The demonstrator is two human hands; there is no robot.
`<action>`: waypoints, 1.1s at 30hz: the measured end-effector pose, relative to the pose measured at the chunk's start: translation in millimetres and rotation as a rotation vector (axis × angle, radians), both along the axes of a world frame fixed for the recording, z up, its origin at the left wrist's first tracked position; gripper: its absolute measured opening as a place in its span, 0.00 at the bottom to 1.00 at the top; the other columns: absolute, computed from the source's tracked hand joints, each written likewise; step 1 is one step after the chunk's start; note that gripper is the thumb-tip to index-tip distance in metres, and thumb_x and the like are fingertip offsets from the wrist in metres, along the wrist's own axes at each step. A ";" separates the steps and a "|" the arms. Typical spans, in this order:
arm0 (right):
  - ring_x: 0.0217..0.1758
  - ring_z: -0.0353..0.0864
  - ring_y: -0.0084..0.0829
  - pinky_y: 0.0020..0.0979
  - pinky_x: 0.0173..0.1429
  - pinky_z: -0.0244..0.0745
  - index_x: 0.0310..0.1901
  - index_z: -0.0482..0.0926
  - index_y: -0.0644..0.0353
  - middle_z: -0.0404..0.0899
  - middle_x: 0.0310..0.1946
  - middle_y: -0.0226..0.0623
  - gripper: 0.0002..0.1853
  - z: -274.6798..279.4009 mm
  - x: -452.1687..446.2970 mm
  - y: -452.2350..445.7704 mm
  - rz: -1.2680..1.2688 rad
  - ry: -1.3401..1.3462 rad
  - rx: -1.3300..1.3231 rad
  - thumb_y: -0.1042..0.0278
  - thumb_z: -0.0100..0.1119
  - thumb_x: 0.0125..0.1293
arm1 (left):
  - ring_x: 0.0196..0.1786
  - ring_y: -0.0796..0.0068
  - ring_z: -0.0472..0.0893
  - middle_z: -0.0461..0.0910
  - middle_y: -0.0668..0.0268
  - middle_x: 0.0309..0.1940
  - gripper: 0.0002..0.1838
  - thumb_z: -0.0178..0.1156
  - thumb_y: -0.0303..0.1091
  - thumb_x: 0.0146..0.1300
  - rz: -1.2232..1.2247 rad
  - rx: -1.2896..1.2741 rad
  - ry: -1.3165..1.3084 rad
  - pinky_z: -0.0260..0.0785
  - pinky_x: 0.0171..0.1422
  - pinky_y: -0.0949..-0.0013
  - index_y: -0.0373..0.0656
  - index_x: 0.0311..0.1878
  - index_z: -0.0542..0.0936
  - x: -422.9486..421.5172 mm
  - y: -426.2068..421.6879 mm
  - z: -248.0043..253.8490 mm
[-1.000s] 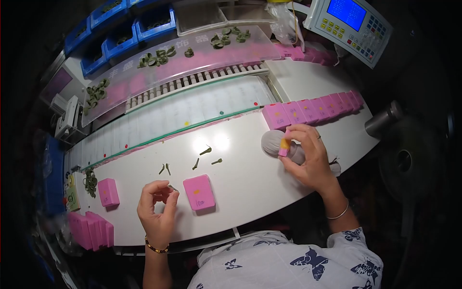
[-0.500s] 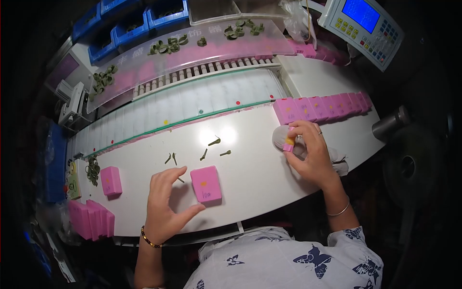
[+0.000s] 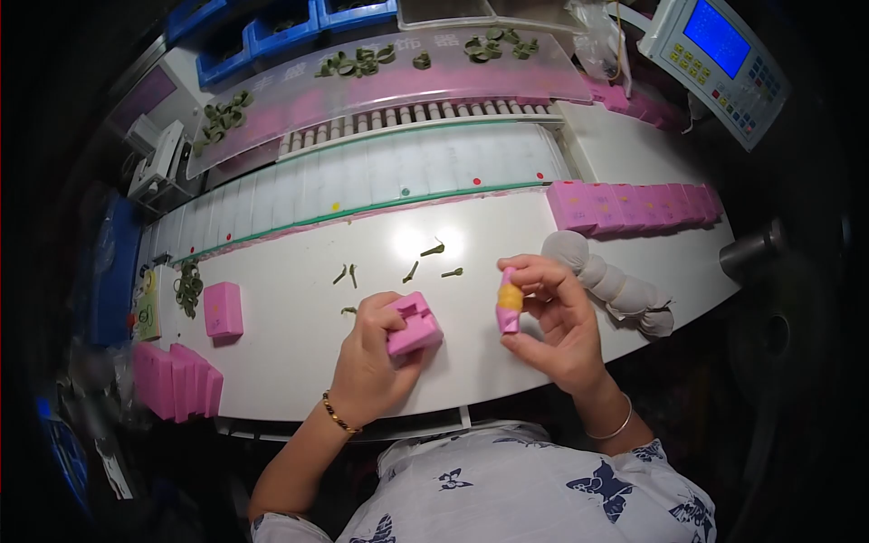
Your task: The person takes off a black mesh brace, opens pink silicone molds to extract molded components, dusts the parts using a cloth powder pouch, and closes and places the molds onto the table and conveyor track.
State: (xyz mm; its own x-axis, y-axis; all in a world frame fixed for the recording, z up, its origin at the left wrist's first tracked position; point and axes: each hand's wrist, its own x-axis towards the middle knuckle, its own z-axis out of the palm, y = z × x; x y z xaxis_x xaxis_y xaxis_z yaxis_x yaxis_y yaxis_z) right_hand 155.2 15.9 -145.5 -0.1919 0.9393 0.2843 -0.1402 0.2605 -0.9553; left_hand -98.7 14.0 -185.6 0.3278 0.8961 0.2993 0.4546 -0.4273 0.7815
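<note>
My left hand is closed around a pink rubber mold block, tilted so a notched cavity shows along its upper edge. Between the thumb and fingers of my right hand, a small pink mold piece with a yellow band is held upright, apart from the block. Several small dark green pieces, one of them a short stem-like piece, lie on the white tabletop beyond both hands. To the right of my right hand rests a knotted white cloth pouch.
Pink mold blocks stand in a row at the right and in a stack at the left. A single pink block is near dark green rings. Behind are green-edged panels, rollers and a control panel.
My left hand has closed on the pink mold block and tilted it up from the table. My right hand has moved left, away from the cloth pouch, with the small piece. The view has shifted.
</note>
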 end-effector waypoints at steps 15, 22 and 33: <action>0.62 0.76 0.33 0.35 0.64 0.82 0.60 0.77 0.64 0.62 0.61 0.46 0.26 -18.5 -56.1 -9.3 0.094 -0.133 0.189 0.86 0.65 0.57 | 0.52 0.59 0.83 0.75 0.56 0.55 0.25 0.70 0.23 0.55 -0.148 -0.125 -0.101 0.79 0.56 0.64 0.46 0.58 0.79 -8.5 5.7 19.0; 0.63 0.73 0.35 0.32 0.57 0.88 0.54 0.75 0.66 0.67 0.56 0.47 0.24 -15.3 -61.2 -3.8 0.011 -0.169 0.203 0.85 0.67 0.54 | 0.53 0.62 0.83 0.78 0.58 0.49 0.13 0.61 0.22 0.66 -0.134 -0.301 -0.276 0.78 0.54 0.65 0.41 0.54 0.80 -13.6 16.5 22.6; 0.61 0.69 0.34 0.30 0.59 0.76 0.53 0.78 0.61 0.70 0.55 0.47 0.25 -28.2 -37.8 -20.8 0.045 -0.159 0.113 0.80 0.74 0.51 | 0.52 0.58 0.75 0.76 0.60 0.46 0.10 0.66 0.29 0.66 0.028 -0.291 -0.270 0.68 0.62 0.59 0.42 0.49 0.78 12.2 -0.2 16.9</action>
State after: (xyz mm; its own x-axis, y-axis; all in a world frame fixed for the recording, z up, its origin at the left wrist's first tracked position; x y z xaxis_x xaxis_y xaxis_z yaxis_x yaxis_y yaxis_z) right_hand 117.4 -4.9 -173.8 -0.2842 0.8926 0.3501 -0.0040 0.3640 -0.9314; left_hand -86.6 13.8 -168.7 0.2466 0.9635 0.1040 0.2246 -0.1612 0.9610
